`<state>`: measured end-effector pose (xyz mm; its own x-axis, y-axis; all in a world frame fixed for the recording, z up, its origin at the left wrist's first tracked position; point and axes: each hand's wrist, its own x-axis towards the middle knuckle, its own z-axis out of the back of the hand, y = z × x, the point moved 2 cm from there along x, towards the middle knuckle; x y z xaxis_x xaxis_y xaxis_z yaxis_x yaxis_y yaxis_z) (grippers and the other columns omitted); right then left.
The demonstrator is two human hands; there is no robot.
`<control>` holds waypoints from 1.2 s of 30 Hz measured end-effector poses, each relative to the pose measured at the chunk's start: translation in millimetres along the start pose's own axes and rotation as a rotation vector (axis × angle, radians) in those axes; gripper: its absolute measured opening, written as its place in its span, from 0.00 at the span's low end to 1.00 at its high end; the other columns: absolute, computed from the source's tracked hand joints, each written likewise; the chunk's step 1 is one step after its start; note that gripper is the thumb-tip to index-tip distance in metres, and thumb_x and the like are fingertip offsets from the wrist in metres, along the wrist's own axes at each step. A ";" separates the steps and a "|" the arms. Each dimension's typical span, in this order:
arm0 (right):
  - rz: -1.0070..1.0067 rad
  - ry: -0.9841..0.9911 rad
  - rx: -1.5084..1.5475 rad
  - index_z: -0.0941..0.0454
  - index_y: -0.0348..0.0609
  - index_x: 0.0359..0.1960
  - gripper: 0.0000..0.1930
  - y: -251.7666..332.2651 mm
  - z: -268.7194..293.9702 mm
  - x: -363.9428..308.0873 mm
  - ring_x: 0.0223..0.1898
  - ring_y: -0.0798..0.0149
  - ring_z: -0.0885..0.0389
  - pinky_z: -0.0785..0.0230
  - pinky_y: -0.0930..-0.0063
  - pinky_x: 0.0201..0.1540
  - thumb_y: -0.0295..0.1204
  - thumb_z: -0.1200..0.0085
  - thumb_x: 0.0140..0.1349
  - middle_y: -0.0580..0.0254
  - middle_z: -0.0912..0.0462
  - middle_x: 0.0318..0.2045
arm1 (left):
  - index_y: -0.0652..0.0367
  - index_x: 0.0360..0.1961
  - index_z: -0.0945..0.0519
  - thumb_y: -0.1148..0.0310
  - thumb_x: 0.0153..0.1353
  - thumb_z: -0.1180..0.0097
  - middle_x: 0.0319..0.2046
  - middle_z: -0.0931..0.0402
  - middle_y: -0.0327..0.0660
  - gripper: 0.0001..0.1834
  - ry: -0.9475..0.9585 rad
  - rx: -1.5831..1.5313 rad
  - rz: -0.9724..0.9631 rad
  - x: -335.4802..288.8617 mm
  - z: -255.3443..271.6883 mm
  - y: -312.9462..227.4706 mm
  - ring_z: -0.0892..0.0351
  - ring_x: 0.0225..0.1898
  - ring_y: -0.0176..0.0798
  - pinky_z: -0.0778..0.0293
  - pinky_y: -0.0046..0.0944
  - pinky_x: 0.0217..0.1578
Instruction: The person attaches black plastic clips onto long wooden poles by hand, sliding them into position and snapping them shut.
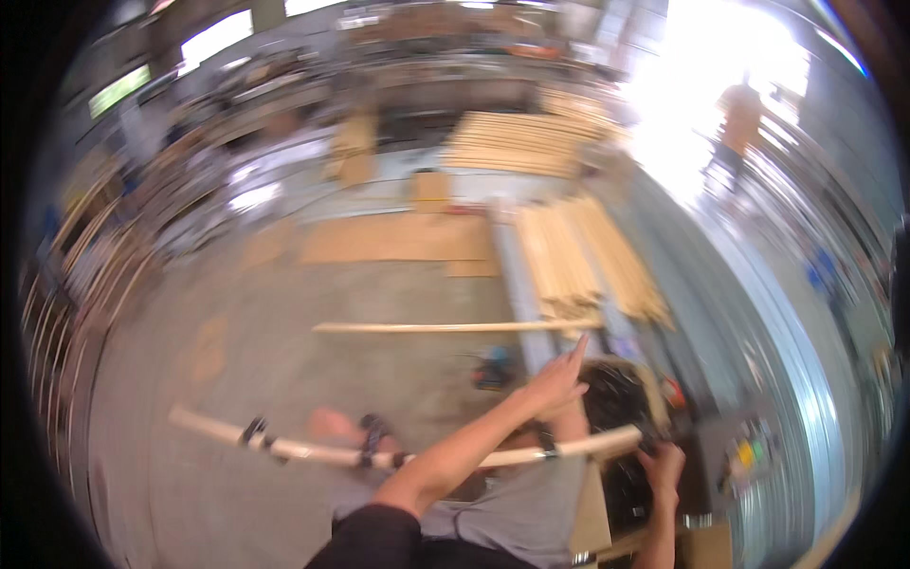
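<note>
A pale wooden pole point(313, 451) with several black fittings point(548, 442) on it lies across my lap, running from far left to my right side. My left hand point(557, 381) reaches over it with its fingers stretched out and holds nothing. Its fingertips are just short of a second, bare wooden stick point(427, 328). Beside the right end of the pole, my right hand point(665, 467) has its fingers curled at a dark part. Blur hides what that part is. An open box of black parts point(611, 396) stands between the two hands.
Two bundles of wooden sticks point(559, 256) lie ahead on the right, with another stack point(517, 142) farther back. A teal and black power tool point(493, 370) sits on the floor. Cardboard sheets point(398, 237) lie beyond. Long metal profiles line the right. A person point(739, 123) stands by the bright doorway.
</note>
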<state>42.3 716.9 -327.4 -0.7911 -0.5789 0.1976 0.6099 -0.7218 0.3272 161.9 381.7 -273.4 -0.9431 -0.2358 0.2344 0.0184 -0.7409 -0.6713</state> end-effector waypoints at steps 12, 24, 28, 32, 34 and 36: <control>-0.076 0.156 0.065 0.26 0.39 0.44 0.23 6.7 -9.9 11.2 0.38 0.41 0.20 0.29 0.58 0.39 0.31 0.30 0.48 0.41 0.22 0.38 | 0.74 0.73 0.71 0.66 0.56 0.36 0.46 0.19 0.64 0.61 -0.908 0.756 1.173 -295.6 558.9 178.8 0.16 0.47 0.60 0.22 0.52 0.51; 0.002 -0.011 0.113 0.16 0.35 0.30 0.18 37.4 2.3 15.7 0.33 0.42 0.17 0.27 0.53 0.38 0.36 0.27 0.42 0.43 0.17 0.28 | 0.72 0.65 0.42 0.69 0.55 0.38 0.47 0.19 0.59 0.40 -0.802 0.845 1.238 -420.6 591.0 176.5 0.18 0.49 0.54 0.23 0.49 0.52; 0.006 0.037 0.114 0.13 0.38 0.32 0.18 46.6 -16.0 35.1 0.36 0.45 0.15 0.23 0.54 0.42 0.39 0.28 0.45 0.45 0.15 0.29 | 0.70 0.61 0.36 0.69 0.55 0.36 0.46 0.18 0.55 0.34 -0.742 0.729 1.168 -367.8 546.7 181.1 0.18 0.48 0.51 0.23 0.48 0.51; -0.038 -0.032 0.181 0.15 0.36 0.27 0.15 28.9 17.9 24.3 0.30 0.44 0.16 0.22 0.54 0.39 0.37 0.29 0.46 0.45 0.17 0.24 | 0.68 0.57 0.29 0.69 0.55 0.35 0.44 0.18 0.50 0.29 -0.588 0.474 0.936 -250.1 451.7 106.4 0.17 0.47 0.47 0.23 0.47 0.50; -0.114 0.031 0.164 0.13 0.37 0.34 0.18 29.1 1.5 15.6 0.31 0.45 0.15 0.23 0.58 0.38 0.36 0.27 0.44 0.45 0.16 0.26 | 0.67 0.55 0.26 0.69 0.55 0.34 0.44 0.17 0.48 0.27 -0.428 0.314 0.817 -209.0 383.8 83.0 0.17 0.47 0.46 0.23 0.46 0.50; -0.107 0.005 0.177 0.13 0.37 0.33 0.17 37.2 3.8 14.1 0.31 0.45 0.15 0.22 0.58 0.38 0.36 0.27 0.44 0.44 0.16 0.26 | 0.66 0.53 0.23 0.69 0.55 0.33 0.43 0.17 0.46 0.24 -0.255 0.266 0.638 -186.4 307.1 58.8 0.17 0.46 0.44 0.22 0.45 0.49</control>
<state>53.6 683.4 -308.9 -0.8507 -0.5044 0.1481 0.5039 -0.7020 0.5033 440.7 189.0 -140.6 -0.6165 -0.7867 0.0331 0.6478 -0.5307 -0.5465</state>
